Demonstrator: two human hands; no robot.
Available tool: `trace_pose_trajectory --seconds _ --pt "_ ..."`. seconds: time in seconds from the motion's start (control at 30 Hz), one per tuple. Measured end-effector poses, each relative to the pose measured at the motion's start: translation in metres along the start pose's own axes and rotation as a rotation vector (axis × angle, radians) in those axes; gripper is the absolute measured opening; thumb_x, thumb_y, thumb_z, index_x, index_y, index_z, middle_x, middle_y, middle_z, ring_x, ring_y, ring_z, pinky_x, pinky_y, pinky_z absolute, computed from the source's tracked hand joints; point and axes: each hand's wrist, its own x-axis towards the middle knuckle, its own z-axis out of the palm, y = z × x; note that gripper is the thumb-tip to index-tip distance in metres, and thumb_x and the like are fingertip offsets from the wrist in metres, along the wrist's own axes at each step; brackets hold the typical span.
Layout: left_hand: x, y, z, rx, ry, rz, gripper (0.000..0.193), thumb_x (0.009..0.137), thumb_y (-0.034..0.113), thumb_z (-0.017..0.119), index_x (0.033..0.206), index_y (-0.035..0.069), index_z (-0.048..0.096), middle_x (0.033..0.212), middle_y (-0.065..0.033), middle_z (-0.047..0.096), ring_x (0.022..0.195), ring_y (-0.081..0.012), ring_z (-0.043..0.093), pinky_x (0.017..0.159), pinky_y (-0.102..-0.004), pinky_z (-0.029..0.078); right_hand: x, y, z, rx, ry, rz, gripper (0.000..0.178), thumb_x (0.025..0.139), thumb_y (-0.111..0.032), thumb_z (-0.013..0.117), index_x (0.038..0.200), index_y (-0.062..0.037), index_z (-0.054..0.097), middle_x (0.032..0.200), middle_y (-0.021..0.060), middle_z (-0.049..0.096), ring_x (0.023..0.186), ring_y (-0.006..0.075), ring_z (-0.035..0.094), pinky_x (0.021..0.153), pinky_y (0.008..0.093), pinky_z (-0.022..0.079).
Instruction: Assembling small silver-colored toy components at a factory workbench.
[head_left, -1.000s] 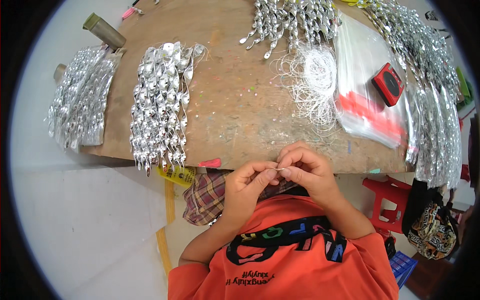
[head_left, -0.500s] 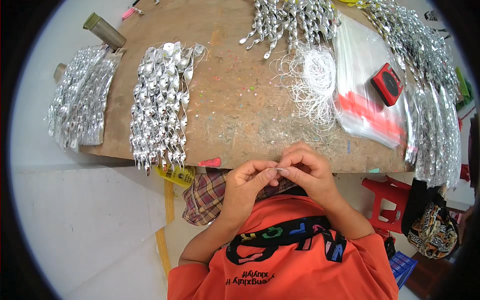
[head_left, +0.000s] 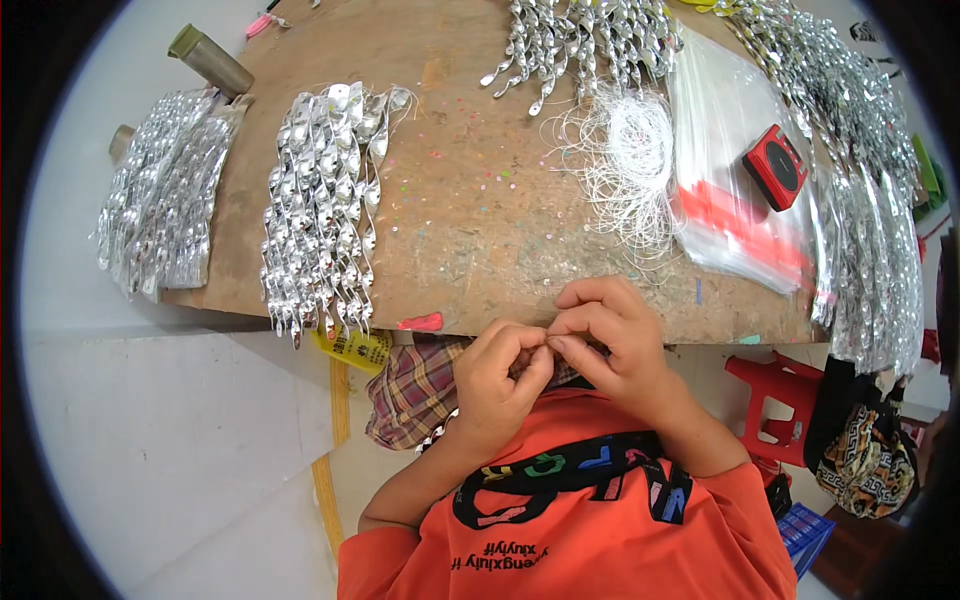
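My left hand (head_left: 500, 380) and my right hand (head_left: 612, 335) meet fingertip to fingertip at the table's near edge, in front of my orange shirt. Thumb and forefinger are pinched on each hand; what lies between them is too small to make out. A few silvery bits show beside my left wrist. Beyond my right hand, a loose heap of white string (head_left: 640, 150) lies on the wooden table (head_left: 470, 230). To the left of it is a bundle of twisted silver spiral strips (head_left: 320, 200) with string ends at the top.
Clear plastic bags (head_left: 730, 130) carry a red and black device (head_left: 775, 167). More silver strips hang over the right edge (head_left: 870, 270); packed ones (head_left: 165, 200) lie far left by a metal cylinder (head_left: 210, 60). A red stool (head_left: 775, 405) stands below right. Plaid cloth (head_left: 415, 390) lies near my lap.
The small pale thing seen between my fingertips is now hidden. My right hand's fingers have lifted and spread a little; my left hand has turned, its fingers curling more.
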Motion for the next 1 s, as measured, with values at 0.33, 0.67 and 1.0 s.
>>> trace_pose_trajectory --seconds 0.33,0.67,1.0 --pt "-0.001 -0.001 -0.007 -0.89 -0.152 -0.658 0.012 0.086 0.009 0.057 0.094 -0.001 0.058 0.081 -0.0056 0.061 0.069 -0.0084 0.055 0.068 -0.0219 0.047 -0.006 0.002 0.004 0.036 0.059 0.001 0.008 0.072 -0.008 0.065 0.079 -0.0081 0.062 0.093 0.007 0.058 0.081 0.0219 0.053 0.07 0.0319 0.038" --pt "0.001 -0.001 -0.008 -1.048 -0.119 -0.709 0.009 0.082 0.005 0.06 0.089 -0.001 0.058 0.074 -0.0054 0.061 0.061 -0.009 0.055 0.063 -0.0234 0.049 -0.013 0.011 0.006 0.125 0.06 -0.004 0.013 0.072 -0.005 0.066 0.083 -0.0075 0.063 0.081 0.0048 0.06 0.075 0.0203 0.055 0.071 0.0306 0.04" --pt "0.001 -0.002 -0.003 -0.904 -0.052 -0.624 0.007 0.083 0.003 0.058 0.088 -0.001 0.058 0.077 -0.0057 0.061 0.064 -0.0085 0.055 0.065 -0.0213 0.048 -0.011 0.011 0.006 -0.027 0.088 -0.098 0.016 0.069 -0.004 0.067 0.084 -0.009 0.062 0.079 0.0035 0.061 0.067 0.0187 0.054 0.063 0.0309 0.035"
